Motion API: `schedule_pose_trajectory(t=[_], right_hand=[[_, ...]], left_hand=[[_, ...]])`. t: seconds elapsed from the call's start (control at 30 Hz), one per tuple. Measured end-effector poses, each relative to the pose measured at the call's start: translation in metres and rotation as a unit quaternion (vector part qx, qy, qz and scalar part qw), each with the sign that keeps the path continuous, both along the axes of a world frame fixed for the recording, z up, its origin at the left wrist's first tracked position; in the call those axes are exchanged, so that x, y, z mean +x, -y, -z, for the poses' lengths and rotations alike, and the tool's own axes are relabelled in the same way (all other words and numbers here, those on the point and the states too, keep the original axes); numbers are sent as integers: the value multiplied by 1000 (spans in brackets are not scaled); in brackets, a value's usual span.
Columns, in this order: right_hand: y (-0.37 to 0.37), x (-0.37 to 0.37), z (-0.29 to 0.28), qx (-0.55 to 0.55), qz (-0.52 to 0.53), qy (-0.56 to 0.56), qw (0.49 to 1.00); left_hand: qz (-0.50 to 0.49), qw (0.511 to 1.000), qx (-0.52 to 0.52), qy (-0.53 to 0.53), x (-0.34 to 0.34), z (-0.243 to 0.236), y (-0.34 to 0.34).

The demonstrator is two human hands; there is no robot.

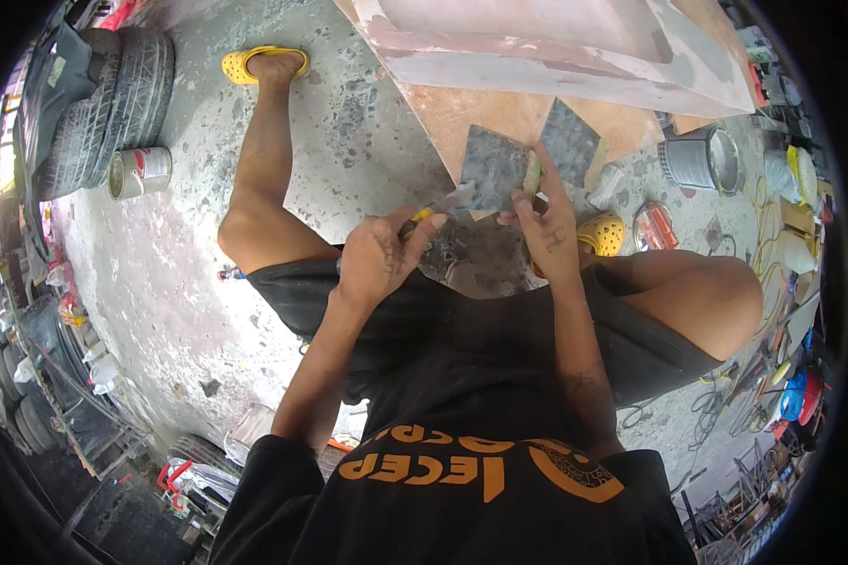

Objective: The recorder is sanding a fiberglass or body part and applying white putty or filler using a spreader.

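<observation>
My left hand (383,256) is closed around a yellow-handled scraper (422,215), whose pale flat blade points right toward a dark grey smeared sheet (493,168). My right hand (548,231) grips a small greenish-yellow block (533,173) at that sheet's right edge, thumb and fingers around it. Beyond the right fingertips, a second dark grey sheet (571,137) lies tilted on a brown board (448,118). The fingers partly hide the block, and whether the hand also pinches the first sheet is unclear.
A large pale, patchily coated panel (537,56) rests on the board ahead. An open grey can (697,160) and a round red-and-white lid (655,226) sit to the right. At left are stacked tyres (137,99) and a tipped paint can (141,173). Cables (768,226) line the right.
</observation>
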State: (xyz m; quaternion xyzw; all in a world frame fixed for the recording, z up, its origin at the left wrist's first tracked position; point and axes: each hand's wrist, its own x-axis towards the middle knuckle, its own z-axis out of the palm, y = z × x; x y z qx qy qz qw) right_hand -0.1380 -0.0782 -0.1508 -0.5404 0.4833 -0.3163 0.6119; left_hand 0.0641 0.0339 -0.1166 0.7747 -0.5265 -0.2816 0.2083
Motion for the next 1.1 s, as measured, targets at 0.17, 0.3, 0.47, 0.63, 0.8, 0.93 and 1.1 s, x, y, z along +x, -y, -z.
schedule_pose_trajectory(t=[0.17, 0.3, 0.47, 0.63, 0.8, 0.93, 1.1], right_hand=[[-1, 4, -5, -7, -15, -51, 999], [0, 6, -7, -36, -32, -97, 994], [0, 4, -9, -38, -39, -107, 993], [0, 4, -3, -44, -38, -101, 993], [0, -2, 7, -37, -18, -52, 998], [-8, 2, -7, -4, 7, 6, 1000], [-4, 0, -7, -14, -58, -108, 992]], left_hand=[[32, 998, 47, 2, -1, 4, 6], [46, 996, 75, 1, 4, 7, 15], [67, 995, 69, -6, 9, -3, 35], [90, 994, 55, 17, 19, 0, 51], [81, 995, -20, 57, 21, 11, 44], [47, 998, 18, -25, 1, -8, 18], [25, 998, 52, -5, -5, 14, 10]])
